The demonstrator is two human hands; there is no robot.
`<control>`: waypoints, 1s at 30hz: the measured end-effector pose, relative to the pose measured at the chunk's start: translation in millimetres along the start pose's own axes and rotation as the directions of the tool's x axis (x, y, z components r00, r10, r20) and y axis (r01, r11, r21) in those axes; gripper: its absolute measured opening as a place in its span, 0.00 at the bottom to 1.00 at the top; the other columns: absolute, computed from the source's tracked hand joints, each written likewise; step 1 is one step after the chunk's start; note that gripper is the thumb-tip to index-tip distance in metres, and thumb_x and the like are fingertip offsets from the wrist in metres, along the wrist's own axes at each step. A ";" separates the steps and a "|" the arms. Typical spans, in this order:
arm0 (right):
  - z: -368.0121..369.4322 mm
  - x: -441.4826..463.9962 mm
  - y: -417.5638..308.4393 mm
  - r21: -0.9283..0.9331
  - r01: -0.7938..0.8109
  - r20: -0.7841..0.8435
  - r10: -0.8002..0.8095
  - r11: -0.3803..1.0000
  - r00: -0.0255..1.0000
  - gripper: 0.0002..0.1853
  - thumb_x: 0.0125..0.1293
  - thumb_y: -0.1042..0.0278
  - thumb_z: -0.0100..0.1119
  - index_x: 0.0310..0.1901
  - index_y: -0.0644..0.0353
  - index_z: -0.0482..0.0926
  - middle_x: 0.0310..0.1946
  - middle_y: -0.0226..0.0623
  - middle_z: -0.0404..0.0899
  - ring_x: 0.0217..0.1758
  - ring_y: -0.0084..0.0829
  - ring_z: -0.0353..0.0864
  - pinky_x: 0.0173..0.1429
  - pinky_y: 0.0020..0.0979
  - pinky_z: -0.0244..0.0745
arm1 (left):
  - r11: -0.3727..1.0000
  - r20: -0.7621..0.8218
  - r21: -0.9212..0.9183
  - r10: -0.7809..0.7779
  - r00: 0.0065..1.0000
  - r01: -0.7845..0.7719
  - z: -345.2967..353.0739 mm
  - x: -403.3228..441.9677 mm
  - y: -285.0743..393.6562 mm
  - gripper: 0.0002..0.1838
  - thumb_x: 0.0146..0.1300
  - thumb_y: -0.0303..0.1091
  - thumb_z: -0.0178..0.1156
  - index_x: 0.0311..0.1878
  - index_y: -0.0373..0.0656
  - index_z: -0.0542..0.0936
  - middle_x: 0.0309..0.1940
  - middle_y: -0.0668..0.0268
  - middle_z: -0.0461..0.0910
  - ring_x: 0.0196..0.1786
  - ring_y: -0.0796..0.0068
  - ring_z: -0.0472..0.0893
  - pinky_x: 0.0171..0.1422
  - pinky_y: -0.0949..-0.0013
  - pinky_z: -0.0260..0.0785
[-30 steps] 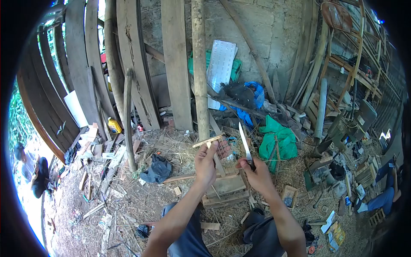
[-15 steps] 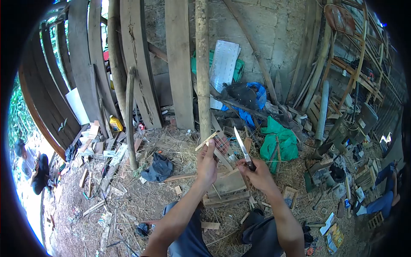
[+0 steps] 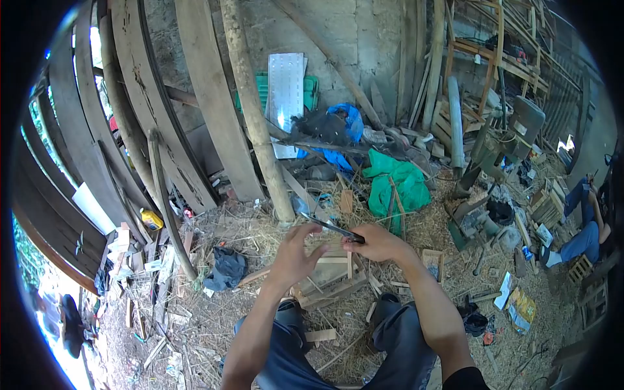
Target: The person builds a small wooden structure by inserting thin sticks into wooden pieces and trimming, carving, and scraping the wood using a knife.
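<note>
A knife (image 3: 335, 228) with a dark handle is gripped in my right hand (image 3: 380, 244), its blade pointing left and away from me. My left hand (image 3: 291, 259) is close to the blade, thumb and fingers apart, and no stick shows in it. Whether its fingertips touch the blade I cannot tell. Below both hands, between my knees, a low wooden block (image 3: 331, 284) sits on the ground with thin wood strips around it.
A bamboo post (image 3: 250, 110) rises just ahead. Green plastic sheeting (image 3: 396, 185) lies to the right, a black plastic bag (image 3: 226, 268) to the left. Boards (image 3: 208, 97) lean along the wall. Another person (image 3: 582, 224) sits far right. Wood scraps and shavings litter the ground.
My view has turned right. The knife has swung from upright to pointing left, near my left hand. The small wood stick my left hand held is no longer seen there.
</note>
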State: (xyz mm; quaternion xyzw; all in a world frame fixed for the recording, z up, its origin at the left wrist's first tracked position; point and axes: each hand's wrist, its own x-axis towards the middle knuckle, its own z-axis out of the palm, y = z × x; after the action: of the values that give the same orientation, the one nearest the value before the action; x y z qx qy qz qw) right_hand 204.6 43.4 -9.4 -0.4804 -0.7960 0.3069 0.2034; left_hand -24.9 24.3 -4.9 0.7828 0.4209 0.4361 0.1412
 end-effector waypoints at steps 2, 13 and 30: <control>1.3 1.8 -0.2 0.035 0.018 0.028 -0.019 0.999 0.999 0.16 0.61 0.57 0.64 0.42 0.62 0.80 0.32 0.40 0.80 0.35 0.31 0.78 0.43 0.31 0.70 | 0.991 0.232 0.131 -0.042 0.972 0.012 8.5 -3.5 -10.6 0.17 0.56 0.36 0.68 0.45 0.38 0.76 0.36 0.58 0.82 0.39 0.66 0.82 0.46 0.63 0.73; -17.1 -7.8 -22.4 0.349 0.091 -0.223 -0.012 0.933 0.975 0.21 0.64 0.55 0.61 0.51 0.64 0.76 0.37 0.40 0.81 0.40 0.27 0.79 0.47 0.31 0.72 | 0.848 0.519 -0.291 -0.249 0.818 0.442 6.4 0.6 1.4 0.11 0.61 0.31 0.64 0.43 0.34 0.79 0.29 0.67 0.80 0.35 0.82 0.79 0.41 0.75 0.72; -12.5 -8.5 -55.0 0.250 0.117 -0.295 -0.040 0.961 0.955 0.19 0.56 0.60 0.69 0.44 0.67 0.82 0.31 0.38 0.84 0.32 0.21 0.79 0.39 0.27 0.72 | 0.652 0.281 -0.652 -0.267 0.922 0.387 1.1 -0.3 1.5 0.10 0.67 0.31 0.58 0.46 0.35 0.77 0.36 0.67 0.80 0.38 0.84 0.76 0.43 0.77 0.68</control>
State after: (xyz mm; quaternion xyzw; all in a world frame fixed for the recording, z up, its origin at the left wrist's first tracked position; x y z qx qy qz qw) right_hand 181.0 20.2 37.0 -0.4560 -0.7284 0.3294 0.3911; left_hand -23.2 23.3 -4.8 0.6146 0.3471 0.4646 0.5347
